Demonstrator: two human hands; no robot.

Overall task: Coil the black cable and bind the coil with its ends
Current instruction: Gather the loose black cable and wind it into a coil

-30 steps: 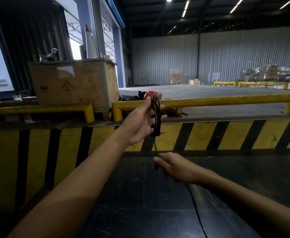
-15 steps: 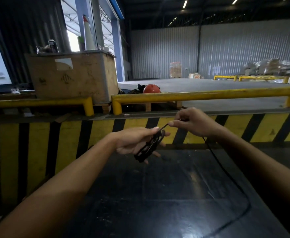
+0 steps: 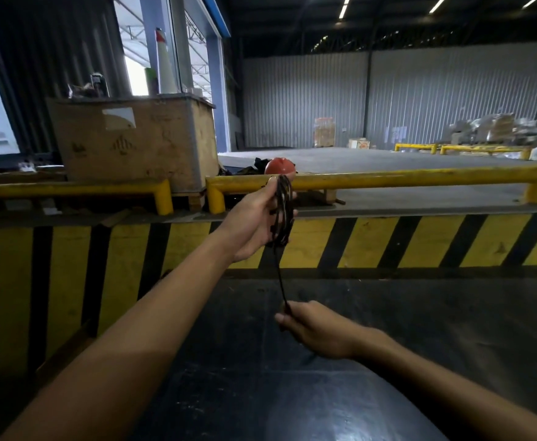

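Observation:
The black cable (image 3: 283,214) is wound in several loops around my left hand (image 3: 254,222), which is raised upright in front of the yellow rail. One taut strand runs straight down from the coil to my right hand (image 3: 311,329). That hand is lower, over the black table, with its fingers closed on the strand. The rest of the cable below my right hand is hidden.
A black table surface (image 3: 292,393) lies below my arms. Behind it runs a yellow-and-black striped wall (image 3: 388,241) topped by a yellow rail (image 3: 420,178). A wooden crate (image 3: 133,144) stands at back left, and a red helmet (image 3: 279,166) sits behind the rail.
My left hand has risen and turned upright with the coil. My right hand has dropped from above the coil to below it, pulling the strand taut downward.

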